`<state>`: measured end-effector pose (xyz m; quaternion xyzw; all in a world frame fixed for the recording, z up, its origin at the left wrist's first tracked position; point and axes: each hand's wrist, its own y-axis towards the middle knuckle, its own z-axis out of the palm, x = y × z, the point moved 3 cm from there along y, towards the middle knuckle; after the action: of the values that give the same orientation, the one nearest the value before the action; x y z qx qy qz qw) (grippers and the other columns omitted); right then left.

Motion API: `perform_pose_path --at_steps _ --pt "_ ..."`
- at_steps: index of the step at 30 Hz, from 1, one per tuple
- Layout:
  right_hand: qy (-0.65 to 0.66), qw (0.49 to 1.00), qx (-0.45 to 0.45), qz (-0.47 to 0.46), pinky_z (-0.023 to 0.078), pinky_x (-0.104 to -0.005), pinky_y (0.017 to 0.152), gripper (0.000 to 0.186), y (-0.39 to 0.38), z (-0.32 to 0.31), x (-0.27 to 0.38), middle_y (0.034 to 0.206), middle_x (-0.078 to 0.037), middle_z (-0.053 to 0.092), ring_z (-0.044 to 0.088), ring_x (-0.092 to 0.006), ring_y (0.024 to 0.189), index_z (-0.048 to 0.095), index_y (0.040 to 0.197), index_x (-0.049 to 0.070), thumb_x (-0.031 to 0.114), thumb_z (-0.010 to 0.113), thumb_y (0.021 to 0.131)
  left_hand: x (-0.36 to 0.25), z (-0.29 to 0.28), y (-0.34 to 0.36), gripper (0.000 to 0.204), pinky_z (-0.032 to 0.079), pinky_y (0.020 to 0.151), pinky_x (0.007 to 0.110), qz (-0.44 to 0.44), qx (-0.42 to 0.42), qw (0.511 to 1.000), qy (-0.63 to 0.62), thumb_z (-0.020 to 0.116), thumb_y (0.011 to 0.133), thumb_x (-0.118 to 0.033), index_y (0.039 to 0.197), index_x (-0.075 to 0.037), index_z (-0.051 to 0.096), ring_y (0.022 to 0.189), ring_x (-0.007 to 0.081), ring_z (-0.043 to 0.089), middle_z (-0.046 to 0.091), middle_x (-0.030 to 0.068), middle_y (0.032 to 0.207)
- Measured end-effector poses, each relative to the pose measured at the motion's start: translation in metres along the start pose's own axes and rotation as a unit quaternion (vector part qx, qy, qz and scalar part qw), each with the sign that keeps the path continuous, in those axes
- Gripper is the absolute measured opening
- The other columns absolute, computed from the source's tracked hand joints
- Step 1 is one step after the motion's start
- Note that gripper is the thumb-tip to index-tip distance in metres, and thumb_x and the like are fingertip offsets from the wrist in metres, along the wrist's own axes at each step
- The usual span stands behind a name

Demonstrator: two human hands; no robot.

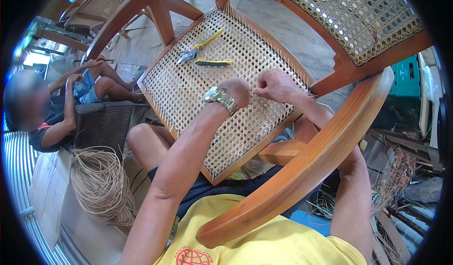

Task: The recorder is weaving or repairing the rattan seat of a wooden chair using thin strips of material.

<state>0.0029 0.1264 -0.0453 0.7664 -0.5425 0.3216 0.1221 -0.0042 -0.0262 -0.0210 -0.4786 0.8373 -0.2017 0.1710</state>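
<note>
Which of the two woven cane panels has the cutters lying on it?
The seat panel at centre: the cutters lie there; the backrest panel at upper right has none.

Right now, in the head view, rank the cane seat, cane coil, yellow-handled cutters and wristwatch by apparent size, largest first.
1. Cane seat
2. Cane coil
Unranked, smallest: yellow-handled cutters and wristwatch. The cutters span wider, but the watch is compact and looks nearer the camera.
</note>
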Motion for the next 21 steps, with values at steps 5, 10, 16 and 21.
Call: perform_pose_path --at_steps 5,10,16,21 --pt "-0.047 0.998 0.029 -0.018 0.050 -0.0414 0.074 0.022 0.001 0.003 -0.003 0.079 -0.014 0.065 0.064 -0.0309 0.080 0.066 0.078 0.004 0.025 0.071 0.080 0.002 0.045 0.007 0.023 0.057 0.066 0.039 -0.014 -0.039 0.995 -0.086 0.057 0.089 -0.016 0.086 0.003 0.070 0.072 0.0292 0.071 0.071 0.0219 0.080" --pt "-0.047 0.996 -0.033 -0.064 0.048 -0.0421 0.078 0.025 0.000 0.005 0.000 0.087 -0.013 0.063 0.063 -0.0302 0.090 0.064 0.079 0.005 0.027 0.075 0.080 0.031 0.064 0.000 0.022 0.054 0.065 0.039 0.019 -0.071 0.931 -0.359 0.060 0.087 -0.017 0.087 0.003 0.067 0.067 0.0273 0.066 0.069 0.0182 0.077" --pt "-0.061 0.996 0.053 0.032 0.051 -0.0445 0.082 0.030 -0.002 -0.003 0.004 0.091 -0.014 0.069 0.066 -0.0327 0.092 0.069 0.092 0.007 0.035 0.073 0.086 0.020 0.057 -0.005 0.021 0.055 0.078 0.043 -0.015 -0.088 0.942 -0.324 0.062 0.081 -0.019 0.087 0.000 0.070 0.080 0.0368 0.069 0.071 0.0220 0.085" --pt "-0.013 0.995 0.072 -0.072 0.051 -0.0455 0.078 0.026 0.004 0.002 0.000 0.088 -0.017 0.069 0.066 -0.0374 0.086 0.070 0.097 0.006 0.031 0.066 0.091 0.025 0.058 -0.006 0.020 0.054 0.080 0.045 0.013 -0.097 0.925 -0.367 0.060 0.082 -0.019 0.086 -0.002 0.071 0.083 0.0375 0.069 0.071 0.0218 0.085"
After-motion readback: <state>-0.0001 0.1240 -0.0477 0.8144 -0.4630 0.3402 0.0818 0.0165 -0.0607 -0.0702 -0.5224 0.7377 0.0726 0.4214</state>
